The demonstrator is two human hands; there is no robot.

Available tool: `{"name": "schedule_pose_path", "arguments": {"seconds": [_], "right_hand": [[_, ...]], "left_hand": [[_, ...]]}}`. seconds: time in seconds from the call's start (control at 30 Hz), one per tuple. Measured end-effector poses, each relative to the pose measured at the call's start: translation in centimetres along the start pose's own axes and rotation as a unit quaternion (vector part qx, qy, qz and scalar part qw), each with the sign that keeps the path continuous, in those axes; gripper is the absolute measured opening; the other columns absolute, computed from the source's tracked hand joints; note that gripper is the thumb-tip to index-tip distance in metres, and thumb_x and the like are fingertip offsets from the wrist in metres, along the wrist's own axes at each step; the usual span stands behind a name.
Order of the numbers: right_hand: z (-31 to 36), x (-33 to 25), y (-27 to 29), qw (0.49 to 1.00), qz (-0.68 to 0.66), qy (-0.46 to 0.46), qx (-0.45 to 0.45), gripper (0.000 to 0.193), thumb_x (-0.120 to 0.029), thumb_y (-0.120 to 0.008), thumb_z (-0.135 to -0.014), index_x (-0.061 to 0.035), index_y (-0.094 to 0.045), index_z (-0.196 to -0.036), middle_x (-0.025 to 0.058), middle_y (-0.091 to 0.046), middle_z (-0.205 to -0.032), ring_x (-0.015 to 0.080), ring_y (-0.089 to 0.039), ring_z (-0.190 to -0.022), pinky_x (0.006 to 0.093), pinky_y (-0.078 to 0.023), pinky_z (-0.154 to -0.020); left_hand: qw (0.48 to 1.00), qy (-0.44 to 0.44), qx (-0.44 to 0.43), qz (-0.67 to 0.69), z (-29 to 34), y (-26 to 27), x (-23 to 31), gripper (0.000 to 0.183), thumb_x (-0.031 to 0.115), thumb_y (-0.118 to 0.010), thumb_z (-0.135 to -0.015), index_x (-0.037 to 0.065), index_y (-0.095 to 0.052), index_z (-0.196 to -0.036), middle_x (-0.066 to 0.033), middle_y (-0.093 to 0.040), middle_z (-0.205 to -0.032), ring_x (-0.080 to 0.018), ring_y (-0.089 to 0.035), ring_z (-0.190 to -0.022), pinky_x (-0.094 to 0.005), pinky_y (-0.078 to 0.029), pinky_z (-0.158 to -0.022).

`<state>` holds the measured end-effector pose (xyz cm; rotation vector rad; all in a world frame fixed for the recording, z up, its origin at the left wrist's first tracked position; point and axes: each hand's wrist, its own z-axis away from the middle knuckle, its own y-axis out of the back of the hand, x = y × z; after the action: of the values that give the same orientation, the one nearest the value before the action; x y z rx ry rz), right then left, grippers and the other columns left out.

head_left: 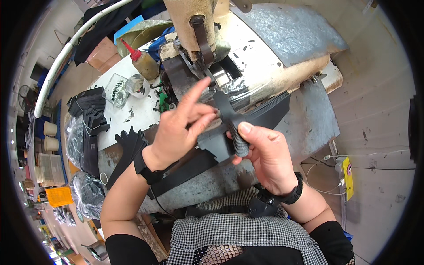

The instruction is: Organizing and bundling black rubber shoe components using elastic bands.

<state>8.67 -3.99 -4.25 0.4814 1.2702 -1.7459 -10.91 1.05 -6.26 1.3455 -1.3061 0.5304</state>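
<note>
My right hand (267,154) grips a black ribbed strip (236,132), thumb on top and fingers beneath. The strip's rounded far end points toward the machine head. My left hand (176,126) is beside it, index finger stretched out toward the machine and the other fingertips near the strip's left edge; they are slightly blurred, and I see nothing held in them. Beyond the hands stands a beige industrial sewing-type machine (190,22) with a dark lever and a shiny metal cylinder (221,75). A fanned stack of flat black pieces (269,110) lies behind my right hand.
More black pieces (128,150) lie left of my left forearm. Bundled black strips (90,110), a clear dish (115,90) and a red-tipped bottle (143,62) are at the left. A worn metal sheet (291,31) covers the far right. Black scraps dot the white tabletop.
</note>
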Motion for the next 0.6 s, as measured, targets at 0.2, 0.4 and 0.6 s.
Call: {"name": "schedule_pose_path", "arguments": {"seconds": [0.2,0.4,0.6], "right_hand": [[-1.1,-0.4,-1.1,0.999,-0.034,-0.019,0.005,0.027,-0.027,-0.068,-0.092,0.0002,-0.071,-0.086,0.0061,-0.069,-0.079,0.0104,-0.063,-0.065,0.0238,-0.053,-0.059],[-2.2,-0.3,-1.7,0.999,-0.042,-0.024,-0.004,0.027,-0.027,-0.066,-0.092,0.0002,-0.068,-0.092,0.0069,-0.069,-0.085,0.0119,-0.064,-0.068,0.0252,-0.055,-0.058],[-2.2,-0.7,-1.9,0.999,-0.05,-0.018,0.001,0.028,-0.028,-0.067,-0.092,-0.0015,-0.07,-0.083,0.0047,-0.067,-0.075,0.0109,-0.062,-0.064,0.0242,-0.054,-0.06]], "left_hand": [[0.918,-0.274,-0.019,-0.287,-1.9,1.8,-0.4,0.034,-0.004,-0.065,-0.07,0.001,-0.071,-0.103,-0.0106,-0.067,-0.091,-0.0218,-0.063,-0.071,-0.0294,-0.052,-0.062],[0.898,-0.296,-0.01,-0.324,-2.7,2.6,-0.9,0.032,0.0,-0.063,-0.066,0.001,-0.069,-0.098,-0.0093,-0.064,-0.089,-0.0226,-0.062,-0.073,-0.0308,-0.053,-0.061],[0.897,-0.298,-0.021,-0.326,-3.1,2.6,-0.6,0.031,0.001,-0.062,-0.067,-0.001,-0.068,-0.097,-0.009,-0.065,-0.089,-0.0231,-0.061,-0.074,-0.0309,-0.052,-0.062]]}}
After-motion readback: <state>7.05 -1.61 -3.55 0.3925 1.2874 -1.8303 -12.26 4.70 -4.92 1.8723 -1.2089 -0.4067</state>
